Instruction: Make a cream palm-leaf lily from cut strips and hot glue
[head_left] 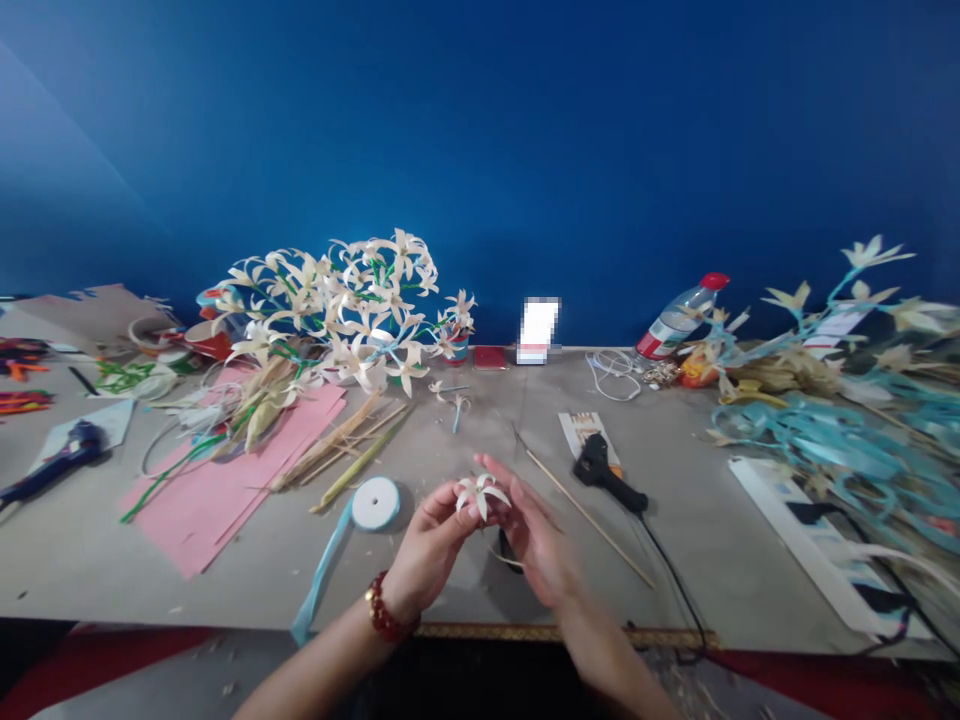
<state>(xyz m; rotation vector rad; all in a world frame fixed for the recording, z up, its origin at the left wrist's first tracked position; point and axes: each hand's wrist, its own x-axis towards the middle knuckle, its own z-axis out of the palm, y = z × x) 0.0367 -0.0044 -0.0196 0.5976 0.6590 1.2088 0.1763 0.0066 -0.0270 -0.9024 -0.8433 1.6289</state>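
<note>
A small white artificial flower (pixel 482 493), its narrow petals spread, is held between both hands above the near part of the table. My left hand (pixel 435 545), with a red bead bracelet at the wrist, pinches it from below between thumb and fingers. Beside the petals on the other side is my right hand (pixel 544 545), slightly blurred, its fingers stretched out; whether they touch the flower is unclear. A roll of light blue tape (pixel 376 503) lies left of my hands, its loose end trailing to the table edge. Under my right hand a dark object is partly hidden.
A black glue gun (pixel 607 475) and a thin stick (pixel 589 515) lie at right, near a white power strip (pixel 802 545). Pink sheets (pixel 232 480) and a large bunch of white flowers (pixel 360 310) are at left. A bottle (pixel 679 318) leans behind, beside blue strips (pixel 817 440).
</note>
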